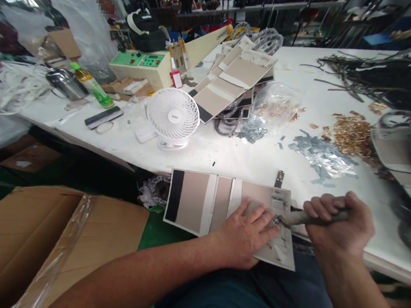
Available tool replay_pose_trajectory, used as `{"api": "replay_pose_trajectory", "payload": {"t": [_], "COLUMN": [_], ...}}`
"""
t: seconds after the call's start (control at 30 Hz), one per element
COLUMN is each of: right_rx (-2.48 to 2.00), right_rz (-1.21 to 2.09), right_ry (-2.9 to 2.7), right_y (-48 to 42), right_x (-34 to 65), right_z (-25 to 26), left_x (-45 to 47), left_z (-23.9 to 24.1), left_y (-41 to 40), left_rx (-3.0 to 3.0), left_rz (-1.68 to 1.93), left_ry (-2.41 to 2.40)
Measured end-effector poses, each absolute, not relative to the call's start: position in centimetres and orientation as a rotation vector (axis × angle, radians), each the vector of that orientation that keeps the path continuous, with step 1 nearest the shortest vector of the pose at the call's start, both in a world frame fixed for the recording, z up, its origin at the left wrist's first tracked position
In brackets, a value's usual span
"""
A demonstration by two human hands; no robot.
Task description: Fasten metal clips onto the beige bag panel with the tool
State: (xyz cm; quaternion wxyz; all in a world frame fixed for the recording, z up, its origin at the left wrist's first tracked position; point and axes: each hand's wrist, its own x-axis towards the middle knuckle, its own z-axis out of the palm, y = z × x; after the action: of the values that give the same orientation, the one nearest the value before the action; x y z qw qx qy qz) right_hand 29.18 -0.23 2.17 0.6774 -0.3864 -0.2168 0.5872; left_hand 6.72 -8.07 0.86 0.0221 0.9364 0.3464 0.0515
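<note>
A beige folding panel (197,198) with a black strip at its left end lies over the table's front edge. My left hand (247,233) lies flat on its right section, fingers apart, pressing it down. My right hand (338,224) is wrapped around the grey handle of a tool (298,217). The tool's working end reaches the panel's right part, by a small metal fitting (276,220) close to my left fingertips; its exact shape is unclear. A small dark metal strip with holes (279,179) sticks out past the panel's far edge.
On the white table (240,159) stand a white fan (173,116), stacked panels (236,76), silver metal pieces (322,156) and gold pieces (353,132). More panels (394,145) lie at the right. A bottle (93,86) is at the left; a cardboard box (88,239) sits below.
</note>
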Motion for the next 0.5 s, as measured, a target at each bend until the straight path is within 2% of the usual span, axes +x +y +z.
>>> {"api": "replay_pose_trajectory", "payload": {"t": [0.3, 0.5], "right_rx": [-0.824, -0.854], "right_rz": [1.240, 1.059], "right_ry": [-0.618, -1.145], "right_y": [-1.2, -3.3], "right_x": [27.9, 24.9], "right_z": [2.3, 3.4], "left_x": [6.7, 6.4], "left_z": [0.8, 0.7], "left_y": [-7.7, -7.9], "left_rx": [2.868, 2.816], "left_rz": [0.173, 0.233], "left_ry": [1.060, 1.055]}}
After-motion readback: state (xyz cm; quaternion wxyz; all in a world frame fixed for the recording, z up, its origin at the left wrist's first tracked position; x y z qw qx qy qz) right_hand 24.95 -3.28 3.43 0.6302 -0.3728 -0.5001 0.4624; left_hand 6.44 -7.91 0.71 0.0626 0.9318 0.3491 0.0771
